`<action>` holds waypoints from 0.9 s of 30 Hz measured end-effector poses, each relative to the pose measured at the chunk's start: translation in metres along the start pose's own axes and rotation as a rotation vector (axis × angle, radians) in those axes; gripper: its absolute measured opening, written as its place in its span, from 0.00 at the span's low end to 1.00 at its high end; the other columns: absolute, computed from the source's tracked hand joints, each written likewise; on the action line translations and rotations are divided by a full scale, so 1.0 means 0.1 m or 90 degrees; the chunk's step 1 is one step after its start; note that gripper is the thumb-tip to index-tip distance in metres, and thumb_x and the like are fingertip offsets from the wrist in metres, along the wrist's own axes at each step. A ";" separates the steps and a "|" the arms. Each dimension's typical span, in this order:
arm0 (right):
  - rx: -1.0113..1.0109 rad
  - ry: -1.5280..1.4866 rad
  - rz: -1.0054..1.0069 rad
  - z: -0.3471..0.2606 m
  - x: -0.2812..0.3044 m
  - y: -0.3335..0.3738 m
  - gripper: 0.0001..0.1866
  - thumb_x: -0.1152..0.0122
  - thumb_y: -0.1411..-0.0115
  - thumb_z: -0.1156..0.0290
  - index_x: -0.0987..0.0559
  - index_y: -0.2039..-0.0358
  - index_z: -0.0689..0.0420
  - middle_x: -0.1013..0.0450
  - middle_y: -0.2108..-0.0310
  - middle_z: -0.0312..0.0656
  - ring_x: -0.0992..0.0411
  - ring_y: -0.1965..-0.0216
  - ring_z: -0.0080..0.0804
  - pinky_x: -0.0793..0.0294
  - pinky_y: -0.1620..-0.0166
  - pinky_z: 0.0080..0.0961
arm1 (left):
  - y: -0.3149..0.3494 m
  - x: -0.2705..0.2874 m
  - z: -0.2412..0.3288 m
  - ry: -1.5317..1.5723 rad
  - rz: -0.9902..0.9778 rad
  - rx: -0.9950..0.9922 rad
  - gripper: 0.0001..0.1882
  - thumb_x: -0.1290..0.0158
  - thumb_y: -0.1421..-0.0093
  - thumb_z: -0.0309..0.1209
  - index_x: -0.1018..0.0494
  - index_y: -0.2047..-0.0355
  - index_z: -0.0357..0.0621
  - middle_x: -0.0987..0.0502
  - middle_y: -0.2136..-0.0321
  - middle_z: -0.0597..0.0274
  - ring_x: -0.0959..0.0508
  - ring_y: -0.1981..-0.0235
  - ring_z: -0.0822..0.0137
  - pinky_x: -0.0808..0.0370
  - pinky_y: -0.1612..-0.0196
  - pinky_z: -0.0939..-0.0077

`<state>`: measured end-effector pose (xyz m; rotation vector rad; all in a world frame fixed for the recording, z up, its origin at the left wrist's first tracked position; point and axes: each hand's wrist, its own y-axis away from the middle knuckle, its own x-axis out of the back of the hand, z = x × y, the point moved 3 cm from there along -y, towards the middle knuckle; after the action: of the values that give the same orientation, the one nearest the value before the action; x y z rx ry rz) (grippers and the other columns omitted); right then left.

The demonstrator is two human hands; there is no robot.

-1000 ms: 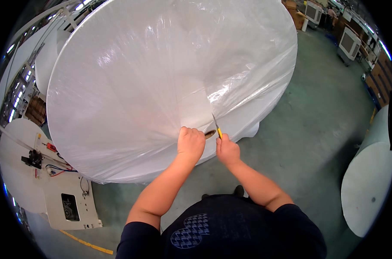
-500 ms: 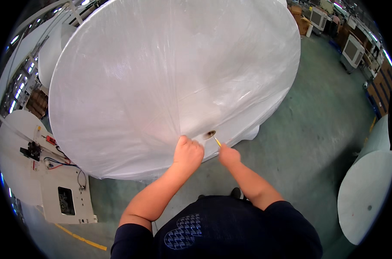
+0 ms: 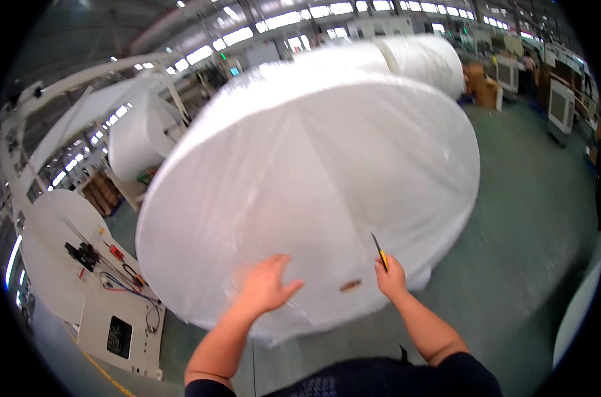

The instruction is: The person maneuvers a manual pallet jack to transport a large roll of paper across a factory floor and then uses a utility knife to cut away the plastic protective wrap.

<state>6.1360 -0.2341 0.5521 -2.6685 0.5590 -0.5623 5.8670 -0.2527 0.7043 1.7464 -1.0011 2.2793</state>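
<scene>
Since the earlier frames both hands have parted: they were bunched together at the lower edge of the wrap, and the view has tilted up so more of the hall shows. Left hand [image 3: 266,286] now lies flat and spread wide, palm down, on the plastic film covering the end face of the large white roll [image 3: 314,192], near its lower rim. Right hand [image 3: 392,278] is closed around a yellow utility knife [image 3: 379,252], blade pointing up and slightly left, tip against or just above the film; contact cannot be confirmed. Knife sits to the right of the left hand, clearly apart from it. Between the hands, nearer the right one, a small brown patch [image 3: 351,286] marks the film. Lower left: white cabinet [image 3: 118,324] with cables and red-handled tools on top. More white rolls [image 3: 141,139] stand behind.
</scene>
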 end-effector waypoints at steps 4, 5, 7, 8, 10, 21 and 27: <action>0.131 -0.126 0.045 -0.91 0.26 -0.78 0.08 0.46 0.50 0.72 0.28 0.68 0.59 0.31 0.73 0.43 0.31 0.71 0.34 0.32 0.69 0.26 | -0.83 -0.41 0.29 0.506 0.045 0.195 0.30 0.45 0.50 0.37 0.41 0.51 0.36 0.33 0.55 0.53 0.31 0.55 0.61 0.33 0.53 0.71; 0.218 -0.122 0.053 -1.24 0.35 -0.93 0.09 0.45 0.52 0.73 0.28 0.68 0.58 0.31 0.73 0.41 0.31 0.72 0.35 0.32 0.69 0.24 | -1.07 -0.55 0.28 0.657 0.105 0.262 0.27 0.47 0.49 0.34 0.41 0.51 0.36 0.33 0.56 0.54 0.31 0.56 0.63 0.32 0.56 0.71; 0.314 -0.070 0.045 -1.68 0.47 -1.20 0.09 0.45 0.52 0.72 0.28 0.68 0.58 0.31 0.72 0.41 0.31 0.72 0.37 0.31 0.69 0.25 | -1.46 -0.72 0.45 0.816 0.171 0.306 0.25 0.48 0.48 0.31 0.41 0.52 0.37 0.32 0.57 0.56 0.31 0.57 0.65 0.31 0.58 0.72; 0.381 -0.012 0.031 -1.84 0.49 -1.30 0.10 0.44 0.52 0.70 0.28 0.68 0.57 0.31 0.72 0.40 0.31 0.71 0.38 0.31 0.69 0.27 | -1.61 -0.76 0.57 0.875 0.210 0.294 0.23 0.48 0.48 0.31 0.40 0.54 0.36 0.32 0.58 0.56 0.31 0.58 0.68 0.31 0.59 0.75; 0.424 0.026 0.044 -2.01 0.49 -1.54 0.10 0.44 0.53 0.68 0.27 0.68 0.56 0.31 0.71 0.40 0.31 0.71 0.39 0.31 0.69 0.29 | -1.82 -0.70 0.79 0.936 0.259 0.279 0.21 0.49 0.48 0.30 0.39 0.55 0.35 0.31 0.60 0.57 0.31 0.59 0.70 0.31 0.59 0.78; 0.553 0.297 -0.103 -2.39 0.62 -2.19 0.08 0.45 0.52 0.66 0.26 0.71 0.53 0.30 0.77 0.42 0.31 0.72 0.42 0.32 0.70 0.36 | -1.48 0.13 0.77 -0.170 0.490 -0.069 0.24 0.45 0.60 0.32 0.31 0.59 0.43 0.33 0.58 0.55 0.34 0.55 0.56 0.41 0.53 0.56; 0.645 0.219 -0.157 -2.53 0.71 -2.13 0.08 0.44 0.53 0.67 0.26 0.72 0.54 0.29 0.77 0.42 0.31 0.74 0.44 0.33 0.71 0.36 | -1.20 0.70 0.25 -0.362 0.589 0.103 0.23 0.47 0.60 0.30 0.31 0.60 0.44 0.33 0.60 0.58 0.34 0.56 0.56 0.40 0.55 0.58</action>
<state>6.1472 -0.1473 0.8792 -1.6795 -0.0206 -1.0415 5.9187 -0.1941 0.8224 2.4304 -2.1568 2.3445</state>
